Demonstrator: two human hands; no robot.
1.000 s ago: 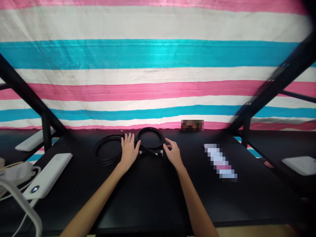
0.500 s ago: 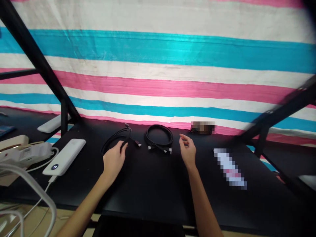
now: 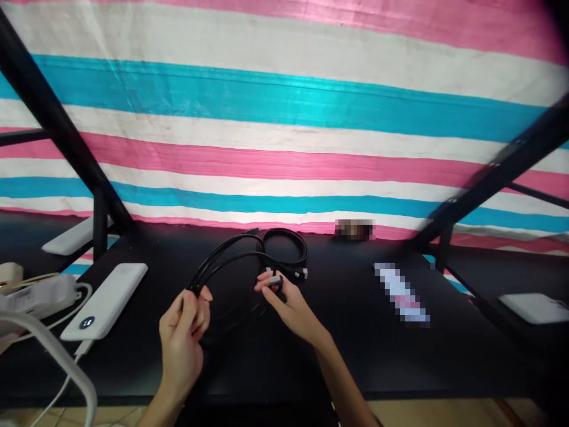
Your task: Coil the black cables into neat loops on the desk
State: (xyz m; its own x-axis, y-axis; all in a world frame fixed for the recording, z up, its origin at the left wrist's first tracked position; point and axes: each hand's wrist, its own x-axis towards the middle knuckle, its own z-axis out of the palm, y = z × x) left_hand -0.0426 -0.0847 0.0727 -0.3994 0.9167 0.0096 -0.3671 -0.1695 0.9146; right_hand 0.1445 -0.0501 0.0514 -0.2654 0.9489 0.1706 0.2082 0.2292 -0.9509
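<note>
My left hand (image 3: 184,332) is closed around the bundled strands of a black cable (image 3: 217,252), lifted over the near middle of the desk. The cable arcs up and to the right from that fist. My right hand (image 3: 287,299) pinches one of its ends, a plug (image 3: 276,280) with a grey metal-looking face, between thumb and fingers. Just behind my right hand, a second black cable (image 3: 306,243) lies coiled on the desk, its light-tipped plugs toward me. The lifted cable partly covers this coil. Some lower strands are blurred.
A white power bank (image 3: 109,299) with a lit display and plugged-in cable lies left, beside a white power strip (image 3: 42,293). A pixelated flat object (image 3: 402,293) lies right. Black frame bars (image 3: 489,178) slant up both sides. A striped sheet (image 3: 284,136) hangs behind.
My left hand has raised the cable off the desk and drawn it toward me. My right hand has moved left and taken hold of its plug. The view has shifted slightly.
</note>
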